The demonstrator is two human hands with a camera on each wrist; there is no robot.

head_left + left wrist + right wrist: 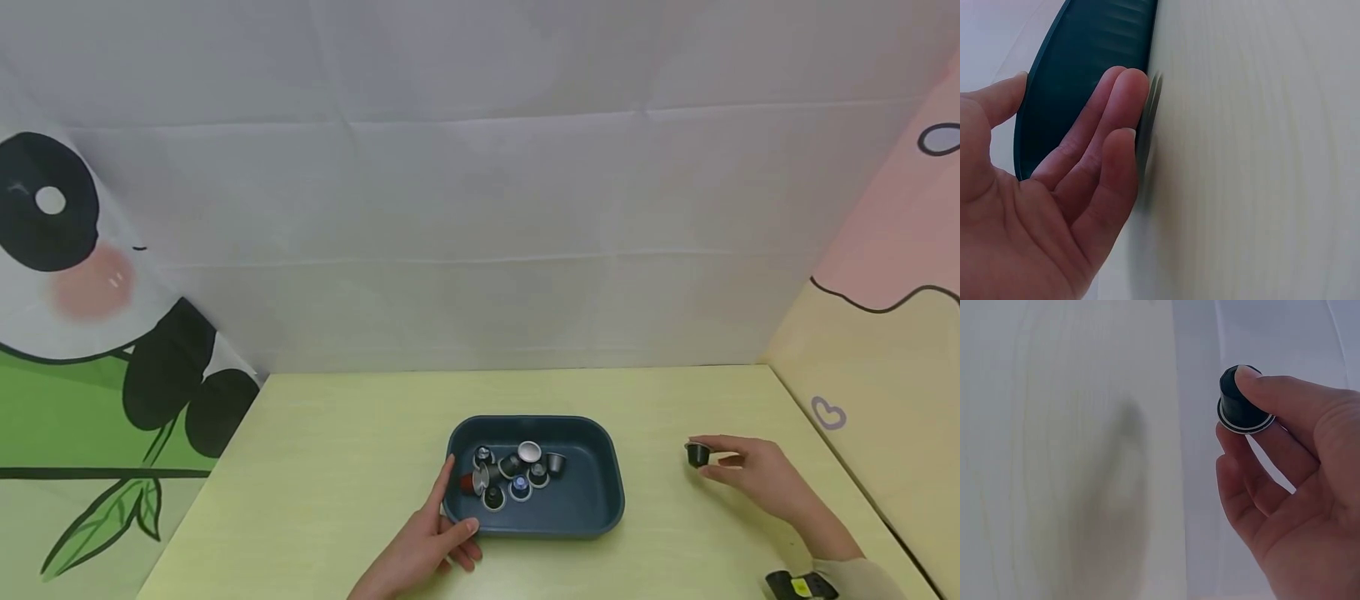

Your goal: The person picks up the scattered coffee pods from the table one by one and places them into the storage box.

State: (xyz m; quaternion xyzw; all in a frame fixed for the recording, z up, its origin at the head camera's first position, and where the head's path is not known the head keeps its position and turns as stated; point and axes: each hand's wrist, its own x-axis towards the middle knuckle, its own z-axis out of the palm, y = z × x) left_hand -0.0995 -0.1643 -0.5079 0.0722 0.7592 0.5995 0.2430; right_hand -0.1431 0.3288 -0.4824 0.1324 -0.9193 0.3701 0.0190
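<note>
In the head view my left hand point(423, 542) is at the near left corner of a dark blue tray point(585, 517), one finger stretched along its left side. The left wrist view shows a fingertip at the rim and the other fingers loosely bent against the tray's outer wall point(1079, 75). Several coffee capsules point(528, 452) lie jumbled in the tray's left and middle part, dark, silver and red ones among them. Well right of the tray, my right hand point(765, 475) pinches a dark coffee capsule point(1241, 403) between thumb and fingers, its pale-edged rim downward in the right wrist view.
The pale yellow table point(322, 442) carries the tray near its middle. Behind it rises a white cloth backdrop point(480, 317). Printed panels stand at both sides, the right panel point(885, 400) close to my right arm. A black band point(798, 586) is around the right wrist.
</note>
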